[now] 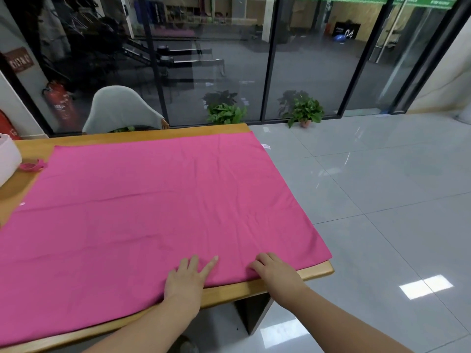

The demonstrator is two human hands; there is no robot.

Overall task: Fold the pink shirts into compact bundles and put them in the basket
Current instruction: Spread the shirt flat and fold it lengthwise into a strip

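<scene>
Pressing flat with spread fingers, the left hand (pixel 187 276) rests on the pink shirt (pixel 153 200) while the right hand (pixel 274 270) curls its fingers into the near hem.

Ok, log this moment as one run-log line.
stage: pre-fold | pink cloth: flat on table | left hand: fingers flat on cloth | right hand: fingers curled at near edge | basket: far left

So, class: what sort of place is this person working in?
Probably a gym's reception or lounge area. Behind the glass wall lie rowing machines and a blue exercise ball; the pink cloth covers a wooden table.
</scene>
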